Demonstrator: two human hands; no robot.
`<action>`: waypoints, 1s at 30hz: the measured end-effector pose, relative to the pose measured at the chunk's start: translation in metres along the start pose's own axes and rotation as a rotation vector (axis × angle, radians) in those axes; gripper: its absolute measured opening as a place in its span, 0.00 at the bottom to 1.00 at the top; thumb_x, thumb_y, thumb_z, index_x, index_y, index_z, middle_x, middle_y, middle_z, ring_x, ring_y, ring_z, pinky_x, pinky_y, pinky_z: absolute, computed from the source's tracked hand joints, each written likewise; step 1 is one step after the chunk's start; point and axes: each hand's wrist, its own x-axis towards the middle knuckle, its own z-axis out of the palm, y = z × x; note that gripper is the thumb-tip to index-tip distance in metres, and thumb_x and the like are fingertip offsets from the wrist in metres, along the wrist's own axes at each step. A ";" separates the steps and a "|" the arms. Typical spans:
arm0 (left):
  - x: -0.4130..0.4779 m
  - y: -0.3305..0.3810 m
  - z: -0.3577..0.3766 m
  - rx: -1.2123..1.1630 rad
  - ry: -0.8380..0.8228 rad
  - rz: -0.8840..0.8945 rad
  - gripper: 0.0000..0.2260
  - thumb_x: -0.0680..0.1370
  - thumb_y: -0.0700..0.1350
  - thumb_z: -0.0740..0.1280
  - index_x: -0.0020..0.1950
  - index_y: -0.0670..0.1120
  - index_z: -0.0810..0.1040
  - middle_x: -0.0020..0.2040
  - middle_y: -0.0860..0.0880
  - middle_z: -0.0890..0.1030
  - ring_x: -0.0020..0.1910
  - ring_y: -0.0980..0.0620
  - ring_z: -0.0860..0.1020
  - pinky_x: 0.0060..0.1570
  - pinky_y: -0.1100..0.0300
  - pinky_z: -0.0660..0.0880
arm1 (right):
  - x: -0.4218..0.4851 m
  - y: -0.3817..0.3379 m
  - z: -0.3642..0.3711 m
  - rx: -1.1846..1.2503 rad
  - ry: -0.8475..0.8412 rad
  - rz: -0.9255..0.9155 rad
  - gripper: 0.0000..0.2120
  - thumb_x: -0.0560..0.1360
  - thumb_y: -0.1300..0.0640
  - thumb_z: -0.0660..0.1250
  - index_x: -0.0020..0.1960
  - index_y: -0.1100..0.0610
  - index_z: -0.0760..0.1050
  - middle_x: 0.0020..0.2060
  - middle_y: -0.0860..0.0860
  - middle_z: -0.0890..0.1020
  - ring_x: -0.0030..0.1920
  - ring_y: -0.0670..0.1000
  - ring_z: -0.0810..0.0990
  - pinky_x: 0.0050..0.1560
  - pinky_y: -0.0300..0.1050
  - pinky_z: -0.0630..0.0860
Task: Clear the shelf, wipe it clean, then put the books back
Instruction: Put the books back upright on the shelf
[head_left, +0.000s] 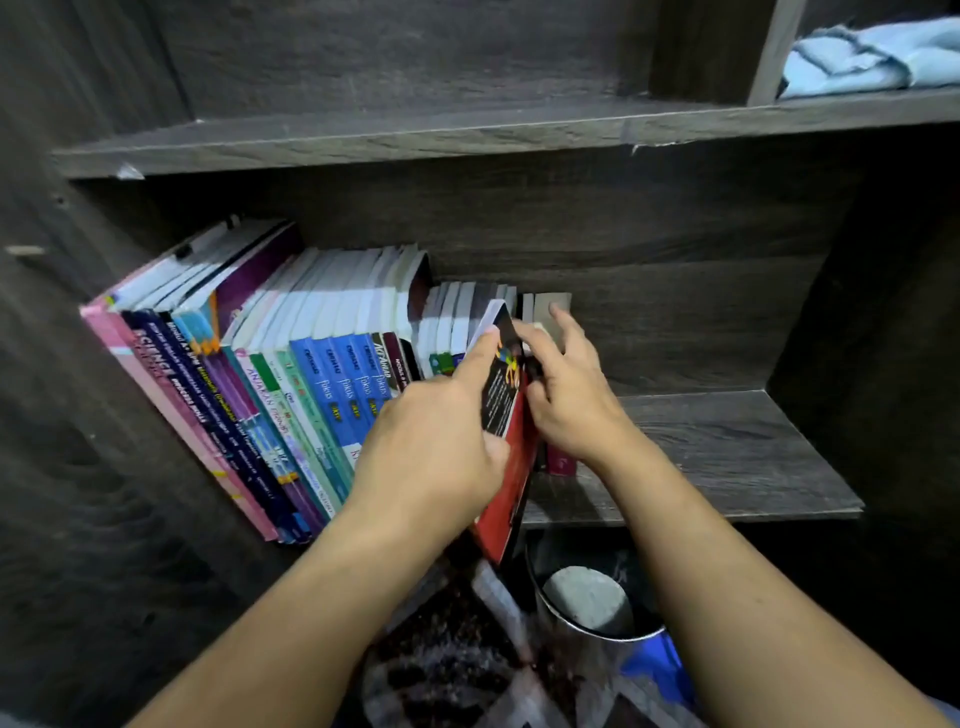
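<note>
1 red-and-black book (506, 467), tilted, at right end of leaning book row (311, 374) on lower shelf (727, 452); gripped in left hand (436, 447), fingers curled round cover. Right hand (571, 400) just beside, fingers spread loosely against end books, gripping nothing. Blue cloth (872, 57) on upper shelf, right compartment.
</note>
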 end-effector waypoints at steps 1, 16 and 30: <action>-0.006 -0.001 -0.005 0.024 -0.005 0.011 0.37 0.73 0.44 0.62 0.79 0.60 0.49 0.36 0.51 0.74 0.37 0.51 0.74 0.45 0.55 0.75 | -0.002 -0.002 0.001 -0.020 -0.023 -0.011 0.31 0.75 0.64 0.59 0.75 0.45 0.62 0.78 0.56 0.51 0.77 0.58 0.48 0.75 0.58 0.53; -0.024 -0.002 -0.006 0.021 -0.151 -0.035 0.36 0.74 0.43 0.61 0.79 0.60 0.50 0.32 0.51 0.75 0.35 0.52 0.76 0.45 0.53 0.78 | -0.003 0.015 0.000 0.086 0.276 0.174 0.22 0.67 0.60 0.72 0.57 0.52 0.69 0.66 0.54 0.64 0.64 0.59 0.67 0.62 0.47 0.66; 0.034 -0.001 0.061 0.052 0.051 0.042 0.28 0.82 0.44 0.61 0.79 0.49 0.52 0.63 0.46 0.72 0.55 0.47 0.77 0.54 0.54 0.75 | -0.006 0.050 -0.030 0.120 0.219 0.176 0.23 0.69 0.60 0.72 0.55 0.44 0.63 0.64 0.49 0.62 0.65 0.54 0.66 0.65 0.50 0.67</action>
